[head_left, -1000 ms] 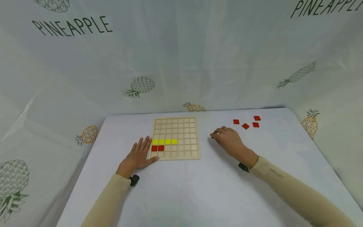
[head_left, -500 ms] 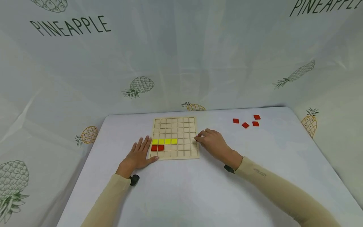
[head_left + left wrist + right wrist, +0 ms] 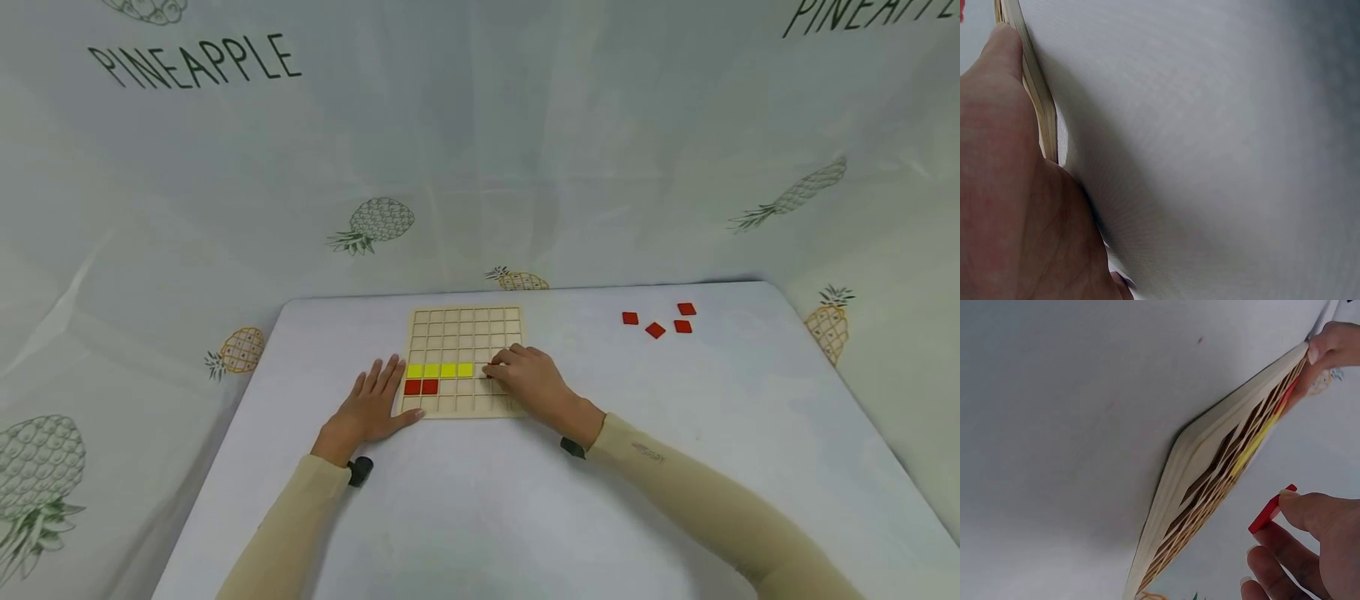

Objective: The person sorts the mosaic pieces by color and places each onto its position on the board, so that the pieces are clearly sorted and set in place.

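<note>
Tile (image 3: 1264,517) of smooth red material, flat and crisp-edged, is pinched btwn thumb and fingers of R hand (image 3: 534,385) over pale wooden board (image 3: 467,328), just right of yellow tiles (image 3: 448,370). L hand (image 3: 367,412) lies w/ fingers spread at board's left edge, thumb touching nr. the close corner. Board is sq., w/ thin raised ridges forming a grid; four yellows fill one row's left end, two red sqs. (image 3: 412,387) the next row closer in. R hand hides some lower-right cells in head view. Four loose red pcs. (image 3: 656,331) lie far right on white table (image 3: 480,500); behind, creased pale sheet (image 3: 480,150) w/ pineapple prints (image 3: 382,219).
</note>
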`<control>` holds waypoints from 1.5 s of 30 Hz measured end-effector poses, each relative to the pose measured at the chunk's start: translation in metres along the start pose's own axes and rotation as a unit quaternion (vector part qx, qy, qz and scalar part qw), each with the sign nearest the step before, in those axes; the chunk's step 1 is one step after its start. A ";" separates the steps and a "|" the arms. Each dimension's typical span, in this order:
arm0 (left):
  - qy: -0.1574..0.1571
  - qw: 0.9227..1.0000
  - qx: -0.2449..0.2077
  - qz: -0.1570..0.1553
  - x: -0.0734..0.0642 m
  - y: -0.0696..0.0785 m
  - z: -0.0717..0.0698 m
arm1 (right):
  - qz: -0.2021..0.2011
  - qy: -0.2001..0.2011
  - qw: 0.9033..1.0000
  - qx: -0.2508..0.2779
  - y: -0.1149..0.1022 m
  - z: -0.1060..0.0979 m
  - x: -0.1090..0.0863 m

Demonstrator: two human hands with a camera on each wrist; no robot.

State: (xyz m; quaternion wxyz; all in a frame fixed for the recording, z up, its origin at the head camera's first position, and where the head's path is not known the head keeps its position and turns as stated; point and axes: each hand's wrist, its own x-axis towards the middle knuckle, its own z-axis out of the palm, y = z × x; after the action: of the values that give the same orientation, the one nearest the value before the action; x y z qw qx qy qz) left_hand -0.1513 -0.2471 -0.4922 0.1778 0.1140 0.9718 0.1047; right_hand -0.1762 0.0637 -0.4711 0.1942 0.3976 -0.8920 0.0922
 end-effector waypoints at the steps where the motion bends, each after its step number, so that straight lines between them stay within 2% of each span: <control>1: 0.001 1.000 0.000 0.001 0.001 0.000 0.001 | 0.000 -0.001 1.000 0.001 -0.002 0.001 0.002; 13: -0.003 1.000 0.005 0.001 0.005 0.004 -0.004 | 0.003 -0.044 0.999 0.016 -0.025 0.009 0.025; 26: -0.005 1.000 0.022 -0.004 0.006 0.006 -0.006 | -0.005 -0.106 0.994 -0.018 -0.046 0.025 0.047; 37: -0.013 1.000 0.016 -0.003 0.003 0.007 -0.007 | 0.003 -0.157 0.987 -0.040 -0.058 0.031 0.056; 45: -0.014 1.000 0.021 -0.008 0.001 0.004 -0.004 | 0.000 -0.165 0.985 -0.052 -0.060 0.036 0.061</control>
State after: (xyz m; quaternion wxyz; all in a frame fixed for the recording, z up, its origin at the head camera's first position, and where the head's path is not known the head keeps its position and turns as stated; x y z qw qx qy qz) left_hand -0.1535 -0.2435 -0.4877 0.1894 0.1111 0.9722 0.0812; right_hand -0.1785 -0.0288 -0.4771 0.0650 0.3964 -0.9155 -0.0210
